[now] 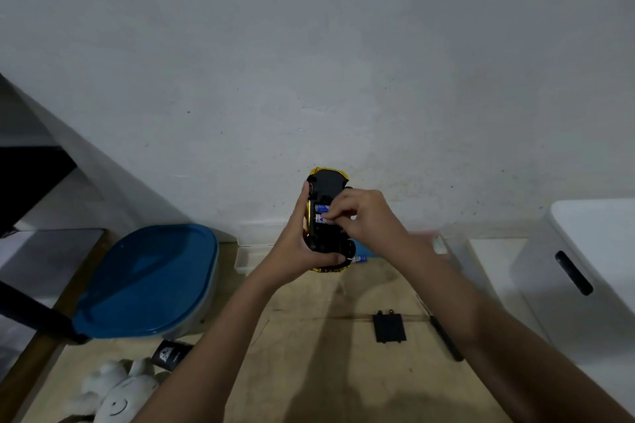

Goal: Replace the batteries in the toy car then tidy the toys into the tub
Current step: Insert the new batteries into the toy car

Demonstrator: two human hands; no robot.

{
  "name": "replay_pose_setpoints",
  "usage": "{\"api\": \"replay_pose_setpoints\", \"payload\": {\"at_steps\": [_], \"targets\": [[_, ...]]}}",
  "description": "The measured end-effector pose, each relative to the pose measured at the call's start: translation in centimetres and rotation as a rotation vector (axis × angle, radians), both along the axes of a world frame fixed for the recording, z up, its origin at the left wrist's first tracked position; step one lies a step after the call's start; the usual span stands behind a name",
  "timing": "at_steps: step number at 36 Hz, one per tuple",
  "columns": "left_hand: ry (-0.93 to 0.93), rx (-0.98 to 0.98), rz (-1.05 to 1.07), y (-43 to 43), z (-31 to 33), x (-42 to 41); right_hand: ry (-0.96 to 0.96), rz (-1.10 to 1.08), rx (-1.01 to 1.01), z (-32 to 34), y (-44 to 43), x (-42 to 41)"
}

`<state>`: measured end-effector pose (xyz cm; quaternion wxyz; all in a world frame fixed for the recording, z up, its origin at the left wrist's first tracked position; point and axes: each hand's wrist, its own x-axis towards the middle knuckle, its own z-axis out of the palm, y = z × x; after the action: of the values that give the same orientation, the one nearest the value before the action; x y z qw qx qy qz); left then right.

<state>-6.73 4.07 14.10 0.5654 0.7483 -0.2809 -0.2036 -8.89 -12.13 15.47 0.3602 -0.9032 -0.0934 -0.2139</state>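
Note:
My left hand (298, 240) grips a yellow toy car (325, 184) held upside down in front of the wall, its black underside facing me. Blue and white batteries (321, 213) lie in the open compartment. My right hand (365, 216) has its fingers curled over the compartment, pinching a battery there. The black battery cover (389, 326) lies flat on the wooden surface (309, 371) below. A dark screwdriver (445, 336) lies to the right of the cover. Another battery (360, 258) shows just under the car.
A tub with a blue lid (147, 280) stands at the left. A white plush toy (118, 391) and a small black box (171, 354) lie at the lower left. A clear container (245, 259) sits against the wall. A white bin (598, 268) stands at the right.

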Motion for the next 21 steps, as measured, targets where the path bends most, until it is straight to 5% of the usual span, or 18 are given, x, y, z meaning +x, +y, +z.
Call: {"api": "replay_pose_setpoints", "payload": {"at_steps": [12,18,21], "targets": [[-0.001,0.045,-0.008,-0.7,-2.3,1.4,0.079,-0.029,0.122,-2.7,-0.7,0.3],[0.014,0.075,0.031,-0.2,-3.6,2.9,-0.043,-0.270,0.215,-6.0,-2.5,0.1],[0.048,0.074,0.046,0.2,-4.6,3.3,0.105,-0.325,0.186,-9.1,-3.6,0.0]]}}
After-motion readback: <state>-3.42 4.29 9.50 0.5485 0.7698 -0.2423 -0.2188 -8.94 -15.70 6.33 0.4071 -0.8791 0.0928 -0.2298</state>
